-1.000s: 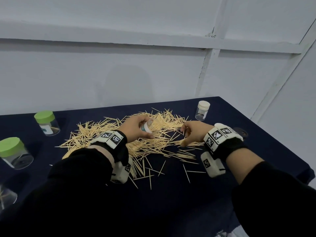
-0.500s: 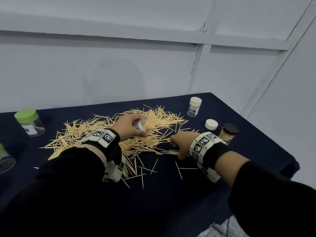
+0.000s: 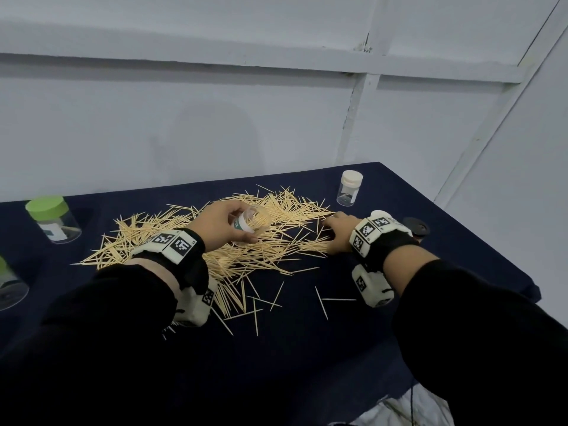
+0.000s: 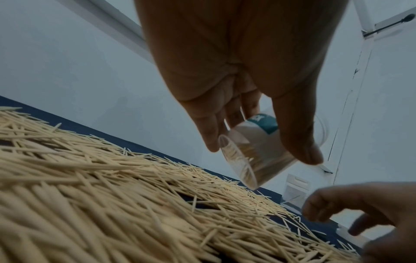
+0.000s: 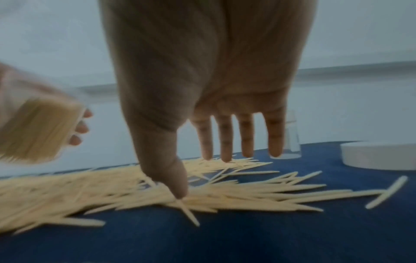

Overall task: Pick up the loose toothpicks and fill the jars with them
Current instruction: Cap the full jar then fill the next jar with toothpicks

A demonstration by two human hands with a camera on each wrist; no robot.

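Note:
A wide heap of loose toothpicks (image 3: 215, 241) covers the middle of the dark blue table (image 3: 307, 348). My left hand (image 3: 221, 224) grips a small clear jar (image 3: 250, 222), tilted on its side above the heap, open mouth to the right, partly filled with toothpicks (image 4: 245, 156). My right hand (image 3: 338, 232) lies on the right end of the heap with straight fingers (image 5: 227, 138) spread over the toothpicks (image 5: 202, 194) and the thumb tip pressing on them. The held jar (image 5: 38, 131) shows at the left of the right wrist view.
A clear jar with a white lid (image 3: 350, 187) stands at the back right. A loose white lid (image 5: 380, 156) and a dark-lidded jar (image 3: 416, 226) lie behind my right wrist. Two green-lidded jars (image 3: 53, 218) (image 3: 9, 284) stand at the left. Stray toothpicks (image 3: 321, 302) lie nearer me.
My right hand has moved away from me and to the right, and its fingers have straightened onto the heap's right end. The left hand keeps holding the tilted jar in place.

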